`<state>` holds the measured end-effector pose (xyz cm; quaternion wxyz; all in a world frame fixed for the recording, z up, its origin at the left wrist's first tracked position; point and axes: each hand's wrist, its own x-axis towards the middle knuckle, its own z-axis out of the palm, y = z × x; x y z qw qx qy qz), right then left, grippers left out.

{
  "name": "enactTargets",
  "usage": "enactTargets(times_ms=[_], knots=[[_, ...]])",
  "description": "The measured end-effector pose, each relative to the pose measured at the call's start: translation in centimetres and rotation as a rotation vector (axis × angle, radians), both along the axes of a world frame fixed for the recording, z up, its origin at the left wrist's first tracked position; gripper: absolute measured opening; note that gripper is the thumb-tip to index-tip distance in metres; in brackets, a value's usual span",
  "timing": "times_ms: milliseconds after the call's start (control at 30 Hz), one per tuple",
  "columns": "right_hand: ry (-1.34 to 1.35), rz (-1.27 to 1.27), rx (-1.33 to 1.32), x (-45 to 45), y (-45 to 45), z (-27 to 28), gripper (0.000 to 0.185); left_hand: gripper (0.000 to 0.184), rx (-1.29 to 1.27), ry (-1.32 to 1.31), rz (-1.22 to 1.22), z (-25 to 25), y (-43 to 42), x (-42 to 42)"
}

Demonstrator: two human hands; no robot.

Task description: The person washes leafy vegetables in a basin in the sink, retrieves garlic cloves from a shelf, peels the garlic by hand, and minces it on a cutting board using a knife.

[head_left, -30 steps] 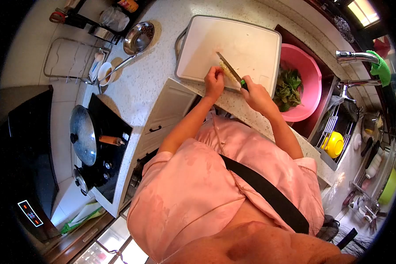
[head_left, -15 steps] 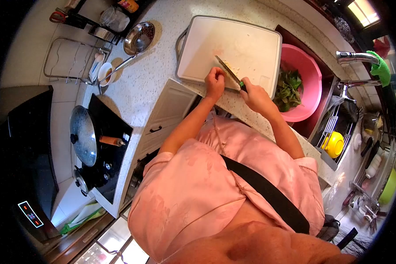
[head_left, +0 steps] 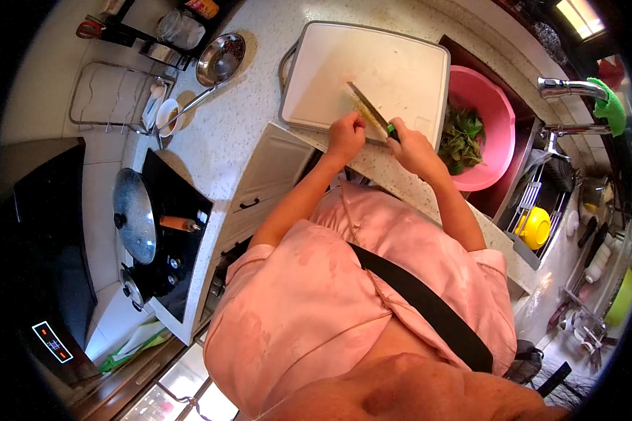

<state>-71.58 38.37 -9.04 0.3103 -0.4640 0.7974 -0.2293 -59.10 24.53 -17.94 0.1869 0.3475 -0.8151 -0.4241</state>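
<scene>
A white cutting board (head_left: 330, 70) with a grey rim lies on the counter. My right hand (head_left: 413, 152) is closed round the dark handle of a kitchen knife (head_left: 369, 105); its blade slants up and left over the board's near part. Pale yellow chopped bits (head_left: 362, 111) lie along the blade. My left hand (head_left: 347, 137) is at the board's near edge, left of the blade, with its fingers curled together. What those fingers hold, if anything, is hidden. The bits are too small to name.
A pink basin (head_left: 497, 133) with green leaves (head_left: 462, 140) sits in the sink, right of the board. Beyond it is the tap (head_left: 572, 89). To the left are a steel bowl (head_left: 220, 62), a ladle (head_left: 195, 102), a small white bowl (head_left: 167, 116) and a lidded pan (head_left: 135, 214) on the stove.
My left hand has shifted slightly right, nearer the blade. The knife and my right hand have moved a little right, and the bits now line the blade's left side.
</scene>
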Motion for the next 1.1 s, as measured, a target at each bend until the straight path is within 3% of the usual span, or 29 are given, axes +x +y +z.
enactTargets(times_ms=[133,233,300,533,800,1100], knots=[[0.053,-0.09,0.009,-0.8,0.4,0.3,0.029,0.008,0.067,0.045,0.034,0.9,-0.3,-1.5],[0.103,-0.088,0.056,-0.9,0.9,-0.9,0.029,0.008,0.168,0.24,0.022,-0.6,-1.2,-1.9],[0.079,-0.07,0.033,-0.4,0.9,-0.5,0.028,0.009,0.064,0.362,0.188,-1.6,-1.4,-1.3],[0.021,-0.014,0.003,0.6,0.3,-0.9,0.028,0.009,-0.034,0.313,0.191,-2.7,-1.6,-0.1],[0.006,0.007,-0.043,0.4,-0.3,-1.0,0.027,0.008,0.21,0.324,0.186,-2.7,-2.2,0.0],[0.002,0.052,-0.028,1.2,-0.6,-0.7,0.029,0.008,0.12,0.295,0.185,-2.5,-2.3,0.1]])
